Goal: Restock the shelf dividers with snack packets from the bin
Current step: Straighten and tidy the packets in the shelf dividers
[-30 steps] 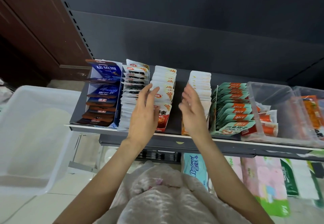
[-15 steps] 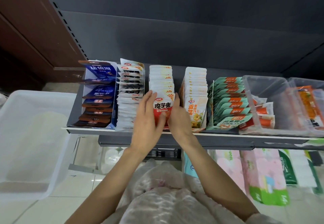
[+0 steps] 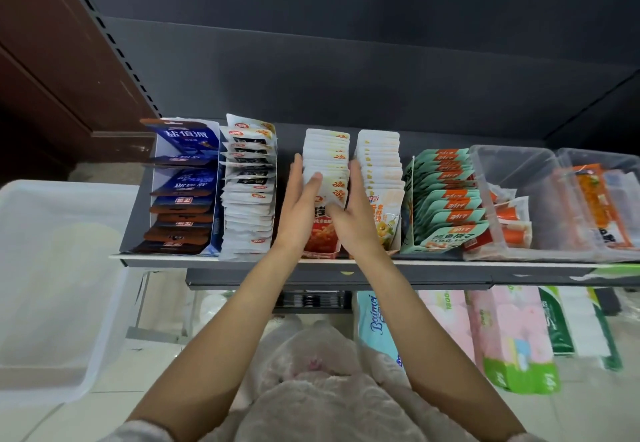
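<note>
Left hand (image 3: pixel 299 208) and right hand (image 3: pixel 356 215), fingers straight, pressing either side of a row of red-and-white snack packets (image 3: pixel 327 168) on the shelf (image 3: pixel 450 264); white bin (image 3: pixel 52 289) at left

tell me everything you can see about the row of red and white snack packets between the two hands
The red and white packet row is a file of glossy pouches standing on the shelf, running front to back between the black and white packets and the yellow packets. Tops are white with small orange marks; the front pouch shows a red lower half. The left hand and right hand press flat against its sides, thumbs over the front pouches.
</note>
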Tool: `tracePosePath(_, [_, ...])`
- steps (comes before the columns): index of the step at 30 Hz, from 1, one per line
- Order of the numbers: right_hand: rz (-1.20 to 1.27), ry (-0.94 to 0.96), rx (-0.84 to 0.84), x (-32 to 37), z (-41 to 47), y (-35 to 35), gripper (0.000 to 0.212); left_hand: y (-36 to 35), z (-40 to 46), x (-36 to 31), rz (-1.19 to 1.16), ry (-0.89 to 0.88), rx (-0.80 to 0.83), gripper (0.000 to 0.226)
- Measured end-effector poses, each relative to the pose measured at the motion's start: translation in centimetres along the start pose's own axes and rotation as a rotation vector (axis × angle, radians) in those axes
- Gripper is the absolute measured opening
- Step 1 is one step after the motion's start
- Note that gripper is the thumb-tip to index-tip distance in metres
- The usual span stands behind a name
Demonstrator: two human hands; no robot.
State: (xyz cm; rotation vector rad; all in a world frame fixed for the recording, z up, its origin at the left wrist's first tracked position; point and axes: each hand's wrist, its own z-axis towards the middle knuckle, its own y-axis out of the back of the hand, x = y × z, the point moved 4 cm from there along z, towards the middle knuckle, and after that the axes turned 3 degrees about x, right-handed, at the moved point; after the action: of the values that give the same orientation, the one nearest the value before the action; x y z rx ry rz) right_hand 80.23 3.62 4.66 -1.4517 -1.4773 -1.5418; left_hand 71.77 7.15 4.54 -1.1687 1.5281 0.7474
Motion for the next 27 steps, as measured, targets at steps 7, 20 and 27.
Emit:
tracePosePath(7, [-0.078, 0.059, 0.067, -0.1, 0.0, 0.1, 0.077, 0.1, 0.9, 0.8, 0.041, -0.031, 0.099, 0.058])
tracePosePath(20, [-0.134, 0.050, 0.098, 1.3, 3.1, 0.4, 0.071, -0.1, 2.9, -0.4, 0.084, -0.058, 0.141, 0.070])
tracePosePath(27, [-0.201, 0.160, 0.067, 1.8, 3.5, 2.1, 0.073, 0.5, 3.4, -1.0, 0.144, -0.143, 0.069, 0.061])
